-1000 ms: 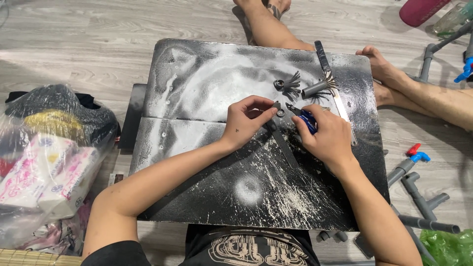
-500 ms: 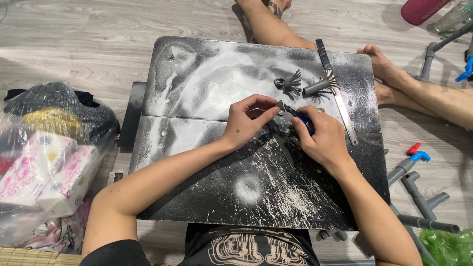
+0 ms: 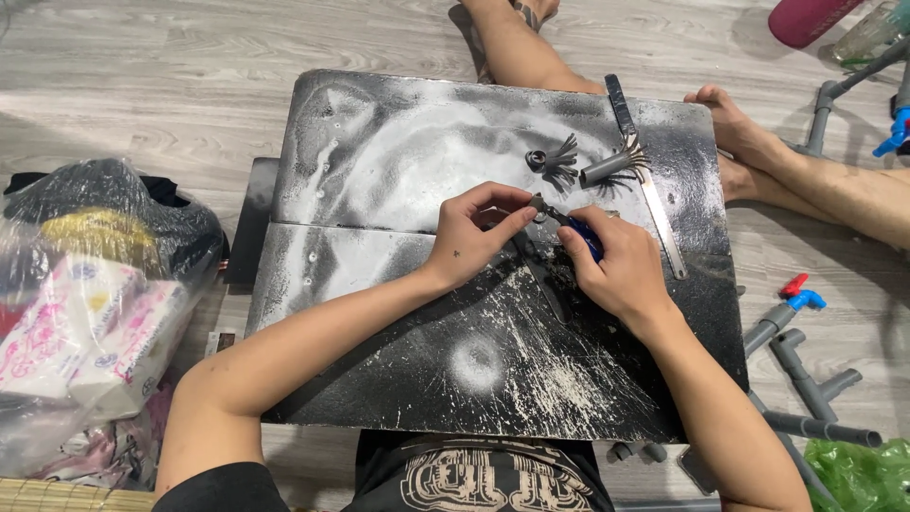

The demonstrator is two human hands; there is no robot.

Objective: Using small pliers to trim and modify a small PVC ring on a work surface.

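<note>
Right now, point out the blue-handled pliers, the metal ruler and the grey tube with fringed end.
blue-handled pliers [image 3: 580, 230], head view, on the blue handle by the right hand.
metal ruler [image 3: 662, 228], head view, on its bare lower half.
grey tube [image 3: 605, 168], head view, on its body.

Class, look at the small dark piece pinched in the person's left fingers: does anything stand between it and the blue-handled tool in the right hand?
Nothing visible does. The left hand pinches the small piece, and the tip of the blue-handled tool in the right hand already reaches it.

Your left hand [image 3: 474, 232] pinches a small grey piece [image 3: 537, 202] | your right hand [image 3: 616, 270] grips blue-handled pliers [image 3: 580, 230] on it | both over the black board [image 3: 398, 161].
</note>
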